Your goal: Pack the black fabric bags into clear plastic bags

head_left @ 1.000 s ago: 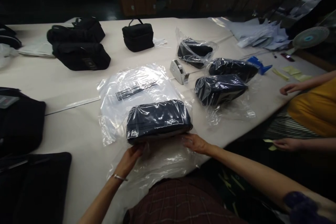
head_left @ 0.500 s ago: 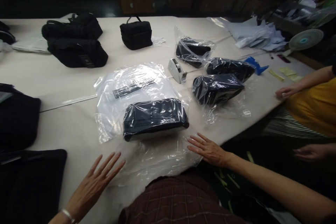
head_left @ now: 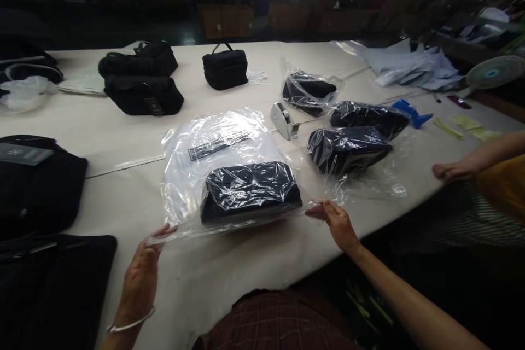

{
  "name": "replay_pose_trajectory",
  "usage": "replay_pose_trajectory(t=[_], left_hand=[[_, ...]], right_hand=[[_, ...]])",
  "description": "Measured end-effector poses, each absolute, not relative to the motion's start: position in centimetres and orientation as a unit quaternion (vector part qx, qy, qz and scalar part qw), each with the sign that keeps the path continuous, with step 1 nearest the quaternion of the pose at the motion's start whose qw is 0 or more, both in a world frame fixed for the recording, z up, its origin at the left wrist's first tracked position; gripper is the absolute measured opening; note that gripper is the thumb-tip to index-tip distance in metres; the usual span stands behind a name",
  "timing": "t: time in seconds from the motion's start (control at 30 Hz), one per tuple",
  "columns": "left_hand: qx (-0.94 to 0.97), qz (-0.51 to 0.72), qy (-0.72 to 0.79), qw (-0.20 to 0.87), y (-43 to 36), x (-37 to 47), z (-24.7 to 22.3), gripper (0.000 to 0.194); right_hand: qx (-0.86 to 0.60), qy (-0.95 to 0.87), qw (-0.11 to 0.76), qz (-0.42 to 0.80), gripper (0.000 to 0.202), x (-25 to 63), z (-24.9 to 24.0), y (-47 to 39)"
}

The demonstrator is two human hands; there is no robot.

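Observation:
A black bag (head_left: 252, 194) lies in front of me inside a clear plastic bag (head_left: 188, 226), whose loose end faces me. My left hand (head_left: 143, 270) pinches the left corner of that end, thumb and fingers closed on the film. At the right corner my right hand (head_left: 338, 224) is closed on the film too, beside the black bag's right end. Behind the black bag lies a flat stack of clear plastic bags (head_left: 229, 126) with a printed dark strip on top. A grey tape dispenser (head_left: 285, 121) stands just past it.
Several plastic-wrapped black bags (head_left: 348, 147) lie to the right. Unwrapped black bags (head_left: 143, 93) stand at the left and back. A blue tool-like object (head_left: 412, 113), yellow strips (head_left: 449, 128) and a fan (head_left: 494, 72) are farther right. A co-worker's hand (head_left: 453, 169) rests at the table edge.
Both hands were spread open above the table; now they have closed on the plastic bag's loose end. That end has been lifted and drawn taut. The view has tilted up slightly.

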State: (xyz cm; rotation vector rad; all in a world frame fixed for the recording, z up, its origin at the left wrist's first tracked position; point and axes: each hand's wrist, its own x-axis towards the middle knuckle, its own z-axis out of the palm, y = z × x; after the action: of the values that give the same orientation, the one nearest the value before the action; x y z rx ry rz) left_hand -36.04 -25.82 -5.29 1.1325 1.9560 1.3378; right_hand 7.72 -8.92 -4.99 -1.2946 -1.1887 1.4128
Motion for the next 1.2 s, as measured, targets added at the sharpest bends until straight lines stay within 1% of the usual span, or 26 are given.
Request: replay_pose_trajectory(t=[0.07, 0.1, 0.13, 0.2, 0.23, 0.27, 0.33, 0.4, 0.53, 0.63, 0.73, 0.87, 0.93, 1.0, 1.07, 1.1, 1.13, 1.2], left_hand=[[0.474, 0.467, 0.709, 0.232, -26.3, -34.9, -4.8, 0.068], [0.507, 0.446, 0.707, 0.210, -26.7, -34.5, -4.6, 0.069], [0.537, 0.425, 0.705, 0.186, -27.0, -34.2, -4.4, 0.063], [0.579, 0.423, 0.680, 0.152, -27.3, -33.9, -4.0, 0.032], [0.589, 0.432, 0.665, 0.153, -27.2, -33.8, -3.7, 0.020], [0.586, 0.442, 0.658, 0.165, -27.0, -33.7, -3.4, 0.015], [0.535, 0.470, 0.674, 0.196, -25.9, -33.4, -2.9, 0.018], [0.453, 0.520, 0.696, 0.199, -24.1, -32.9, -2.5, 0.019], [0.342, 0.633, 0.685, 0.115, -19.6, -31.3, -1.9, 0.019], [0.299, 0.652, 0.692, 0.081, -16.5, -30.8, -2.0, 0.020], [0.291, 0.594, 0.747, 0.072, -14.5, -31.4, -2.8, 0.025], [0.323, 0.518, 0.787, 0.092, -14.3, -32.7, -3.5, 0.025], [0.343, 0.511, 0.785, 0.065, -15.0, -32.9, -2.7, 0.032], [0.408, 0.491, 0.770, -0.007, -15.6, -32.5, -0.9, 0.045], [0.527, 0.433, 0.727, -0.078, -15.6, -31.6, 1.3, 0.056], [0.591, 0.392, 0.698, -0.096, -15.3, -31.0, 2.3, 0.060], [0.649, 0.348, 0.670, -0.098, -14.7, -30.4, 3.1, 0.063], [0.719, 0.268, 0.639, -0.062, -13.2, -29.1, 3.9, 0.065]], right_hand=[[-0.530, -0.442, 0.470, 0.550, 0.044, 7.0, -6.0, -8.8], [-0.532, -0.431, 0.485, 0.544, 0.041, 6.8, -6.5, -8.8], [-0.533, -0.424, 0.496, 0.538, 0.039, 6.7, -6.9, -8.8], [-0.529, -0.422, 0.514, 0.528, 0.035, 6.7, -7.3, -8.8], [-0.525, -0.425, 0.521, 0.521, 0.033, 6.7, -7.3, -8.8], [-0.523, -0.429, 0.528, 0.514, 0.033, 6.6, -7.2, -8.8], [-0.523, -0.432, 0.543, 0.495, 0.032, 6.4, -6.8, -8.6], [-0.537, -0.424, 0.563, 0.464, 0.032, 5.9, -6.4, -8.3], [-0.566, -0.419, 0.608, 0.366, 0.033, 4.7, -5.7, -6.9], [-0.576, -0.410, 0.628, 0.326, 0.034, 3.9, -5.3, -5.0], [-0.560, -0.426, 0.630, 0.330, 0.035, 3.4, -4.5, -2.7], [-0.530, -0.504, 0.571, 0.372, 0.039, 3.0, -3.2, -0.1], [-0.532, -0.513, 0.547, 0.392, 0.042, 2.9, -2.7, 0.6], [-0.535, -0.513, 0.534, 0.406, 0.044, 2.7, -2.5, 1.0], [-0.533, -0.512, 0.531, 0.414, 0.045, 2.4, -2.5, 1.0], [-0.532, -0.512, 0.532, 0.415, 0.045, 2.2, -2.5, 1.0], [-0.530, -0.512, 0.534, 0.415, 0.044, 2.1, -2.4, 0.9], [-0.528, -0.512, 0.535, 0.416, 0.043, 2.0, -2.3, 0.8]])
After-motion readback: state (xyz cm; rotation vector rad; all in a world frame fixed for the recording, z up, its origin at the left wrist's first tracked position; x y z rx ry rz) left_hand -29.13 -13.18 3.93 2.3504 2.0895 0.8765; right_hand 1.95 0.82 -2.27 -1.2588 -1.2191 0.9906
